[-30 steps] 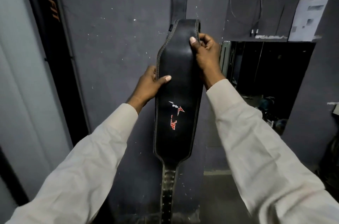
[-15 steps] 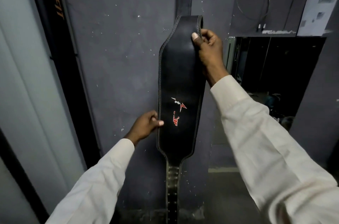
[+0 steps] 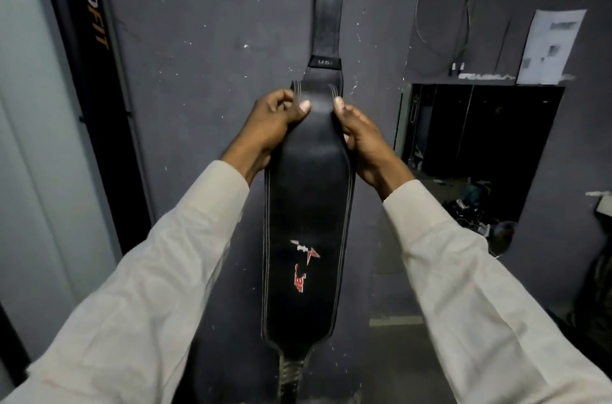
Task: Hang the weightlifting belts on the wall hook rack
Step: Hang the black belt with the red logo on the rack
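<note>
Dark wall (image 3: 205, 105), hanging belt (image 3: 308, 221), paper (image 3: 551, 46) rightward

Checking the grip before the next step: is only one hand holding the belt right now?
No. Both the left hand and the right hand grip the black belt, one on each edge near its upper end.

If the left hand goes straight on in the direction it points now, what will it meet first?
The left hand points up and slightly right along the belt, which it grips at the upper edge. Straight on, it would probably first meet the belt's narrow strap, or the grey wall behind it; depth is unclear.
</note>
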Demonstrator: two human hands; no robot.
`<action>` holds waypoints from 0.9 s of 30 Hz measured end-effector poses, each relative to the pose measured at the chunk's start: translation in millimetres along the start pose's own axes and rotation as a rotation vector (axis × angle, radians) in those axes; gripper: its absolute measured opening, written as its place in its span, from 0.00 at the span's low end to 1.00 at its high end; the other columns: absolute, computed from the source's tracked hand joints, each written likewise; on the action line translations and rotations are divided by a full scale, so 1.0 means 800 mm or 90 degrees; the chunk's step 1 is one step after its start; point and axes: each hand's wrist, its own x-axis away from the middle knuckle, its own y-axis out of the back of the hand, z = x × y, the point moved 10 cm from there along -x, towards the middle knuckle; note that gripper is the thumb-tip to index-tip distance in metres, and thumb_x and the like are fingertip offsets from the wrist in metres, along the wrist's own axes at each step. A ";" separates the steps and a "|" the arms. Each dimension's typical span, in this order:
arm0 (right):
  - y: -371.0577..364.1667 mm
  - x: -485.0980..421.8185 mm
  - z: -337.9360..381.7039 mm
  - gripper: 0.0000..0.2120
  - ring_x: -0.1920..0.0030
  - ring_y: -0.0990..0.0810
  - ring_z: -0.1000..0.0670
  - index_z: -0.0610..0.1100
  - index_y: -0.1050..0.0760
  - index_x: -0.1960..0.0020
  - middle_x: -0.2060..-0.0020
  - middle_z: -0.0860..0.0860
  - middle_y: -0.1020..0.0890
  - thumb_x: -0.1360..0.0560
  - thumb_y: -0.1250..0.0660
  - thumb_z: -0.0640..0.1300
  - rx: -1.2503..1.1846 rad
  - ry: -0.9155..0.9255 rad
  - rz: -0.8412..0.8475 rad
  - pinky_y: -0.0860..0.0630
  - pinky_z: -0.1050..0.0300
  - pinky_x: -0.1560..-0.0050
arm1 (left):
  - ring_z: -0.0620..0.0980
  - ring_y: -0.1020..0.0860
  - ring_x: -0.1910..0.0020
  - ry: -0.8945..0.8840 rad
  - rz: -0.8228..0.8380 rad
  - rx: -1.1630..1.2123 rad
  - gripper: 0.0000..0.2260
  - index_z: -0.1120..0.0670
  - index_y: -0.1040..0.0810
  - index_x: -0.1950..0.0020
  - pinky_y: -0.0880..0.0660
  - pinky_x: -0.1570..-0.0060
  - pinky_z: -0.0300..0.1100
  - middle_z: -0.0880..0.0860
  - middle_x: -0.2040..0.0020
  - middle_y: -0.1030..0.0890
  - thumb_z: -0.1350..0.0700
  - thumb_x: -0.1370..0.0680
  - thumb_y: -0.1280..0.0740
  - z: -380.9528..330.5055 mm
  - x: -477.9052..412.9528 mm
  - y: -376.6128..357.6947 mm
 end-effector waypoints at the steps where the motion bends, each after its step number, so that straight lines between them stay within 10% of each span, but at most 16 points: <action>1: -0.005 -0.006 -0.003 0.23 0.41 0.18 0.42 0.37 0.25 0.36 0.43 0.40 0.17 0.21 0.35 0.55 -0.020 -0.046 0.027 0.23 0.42 0.36 | 0.46 0.19 0.62 -0.013 0.026 -0.007 0.06 0.53 0.23 0.57 0.20 0.59 0.39 0.52 0.60 0.18 0.61 0.21 0.32 0.008 0.007 -0.007; 7: 0.011 -0.046 0.011 0.26 0.50 0.21 0.51 0.42 0.37 0.25 0.44 0.45 0.21 0.21 0.35 0.34 0.126 -0.050 -0.181 0.23 0.60 0.52 | 0.44 0.26 0.65 0.079 -0.004 -0.021 0.05 0.53 0.22 0.53 0.27 0.64 0.36 0.52 0.60 0.23 0.56 0.18 0.35 0.074 0.019 0.008; 11: -0.025 -0.031 -0.015 0.37 0.41 0.19 0.47 0.49 0.48 0.20 0.44 0.49 0.18 0.22 0.36 0.29 0.124 -0.020 -0.079 0.24 0.47 0.34 | 0.53 0.19 0.47 0.174 -0.137 0.153 0.21 0.60 0.26 0.37 0.20 0.47 0.46 0.57 0.46 0.21 0.44 0.19 0.37 0.071 -0.019 0.071; 18: -0.076 -0.051 -0.017 0.30 0.27 0.29 0.51 0.49 0.36 0.23 0.27 0.50 0.28 0.22 0.34 0.35 0.266 0.105 0.008 0.33 0.44 0.25 | 0.54 0.19 0.58 0.046 -0.236 0.163 0.09 0.59 0.20 0.49 0.20 0.53 0.45 0.58 0.55 0.17 0.69 0.24 0.37 0.007 -0.067 0.095; 27: -0.068 -0.100 0.004 0.30 0.27 0.29 0.52 0.45 0.38 0.22 0.26 0.50 0.29 0.21 0.34 0.35 0.316 0.185 -0.107 0.32 0.44 0.26 | 0.54 0.18 0.55 -0.004 -0.195 0.228 0.10 0.58 0.21 0.46 0.21 0.54 0.48 0.59 0.53 0.16 0.60 0.17 0.42 0.048 -0.084 0.093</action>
